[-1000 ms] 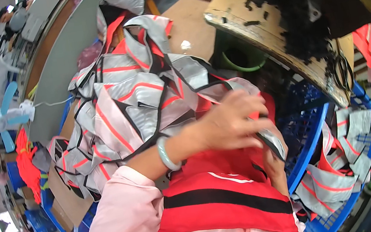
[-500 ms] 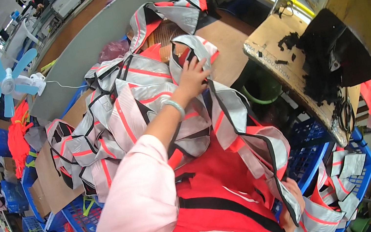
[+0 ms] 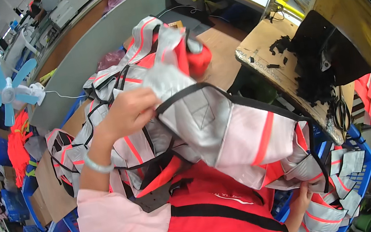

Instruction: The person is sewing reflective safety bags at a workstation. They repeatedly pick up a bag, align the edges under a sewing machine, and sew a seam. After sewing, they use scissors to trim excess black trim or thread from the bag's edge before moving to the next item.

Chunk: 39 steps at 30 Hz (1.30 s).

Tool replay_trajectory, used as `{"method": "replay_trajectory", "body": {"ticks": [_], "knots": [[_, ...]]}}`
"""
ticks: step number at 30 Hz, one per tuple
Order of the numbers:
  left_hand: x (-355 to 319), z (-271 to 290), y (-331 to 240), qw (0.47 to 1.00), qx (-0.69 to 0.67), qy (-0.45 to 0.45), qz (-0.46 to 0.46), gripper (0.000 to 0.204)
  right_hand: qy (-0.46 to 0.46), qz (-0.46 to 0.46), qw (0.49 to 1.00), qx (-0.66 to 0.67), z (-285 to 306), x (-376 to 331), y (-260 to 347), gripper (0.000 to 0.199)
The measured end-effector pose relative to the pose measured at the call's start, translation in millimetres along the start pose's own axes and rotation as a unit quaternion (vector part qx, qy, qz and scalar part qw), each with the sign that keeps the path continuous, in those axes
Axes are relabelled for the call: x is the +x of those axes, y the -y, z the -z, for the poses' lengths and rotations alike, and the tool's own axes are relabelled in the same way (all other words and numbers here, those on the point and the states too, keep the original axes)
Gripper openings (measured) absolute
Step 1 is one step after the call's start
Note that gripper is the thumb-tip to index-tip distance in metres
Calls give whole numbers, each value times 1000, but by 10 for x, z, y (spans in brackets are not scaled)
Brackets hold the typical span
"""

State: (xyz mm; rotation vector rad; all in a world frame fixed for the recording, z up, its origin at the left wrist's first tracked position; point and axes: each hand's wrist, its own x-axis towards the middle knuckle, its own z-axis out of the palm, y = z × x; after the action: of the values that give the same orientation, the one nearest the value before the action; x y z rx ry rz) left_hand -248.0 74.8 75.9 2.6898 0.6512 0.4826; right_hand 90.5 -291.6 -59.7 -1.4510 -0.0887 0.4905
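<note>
The left hand (image 3: 130, 113) and right hand (image 3: 301, 202) pinch one black-bound reflective strip (image 3: 242, 128); one pair of scissors (image 3: 341, 114) sits by the wooden board's (image 3: 257, 43) near corner, bare cardboard (image 3: 220, 52) left of its edge.

We hold up a silver-grey fabric strip (image 3: 195, 123) with coral bands and black edging, creased and curving, slanting from its far left end to near right.

a blue-bladed fan (image 3: 8, 94) is being seen near a grey panel (image 3: 86, 59), and orange cloth (image 3: 20, 145) near a blue bin (image 3: 14, 205) at the left. a worn board (image 3: 259, 39) is being partly covered by black scraps (image 3: 306, 65); black scissors (image 3: 342, 113) are being seen at its edge.
</note>
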Motion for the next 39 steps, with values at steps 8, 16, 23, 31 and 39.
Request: {"method": "replay_trajectory", "body": {"ticks": [8, 16, 23, 31, 39], "knots": [[376, 146, -171, 975, -173, 106, 92, 37, 219, 108, 962, -119, 146, 355, -158, 22], [1699, -1310, -1723, 945, -136, 107, -278, 56, 318, 85, 944, -27, -491, 487, 290, 23], [1835, -1895, -1606, 954, -224, 106, -169, 27, 254, 139, 950, -114, -652, 657, 239, 35], [1790, -2105, -1093, 945, -243, 109, -188, 19, 239, 86, 954, -157, -568, 756, 182, 32], [1769, -2204, -1245, 943, -193, 209, -173, 17, 87, 447, 814, -360, -828, 488, 627, 52]]}}
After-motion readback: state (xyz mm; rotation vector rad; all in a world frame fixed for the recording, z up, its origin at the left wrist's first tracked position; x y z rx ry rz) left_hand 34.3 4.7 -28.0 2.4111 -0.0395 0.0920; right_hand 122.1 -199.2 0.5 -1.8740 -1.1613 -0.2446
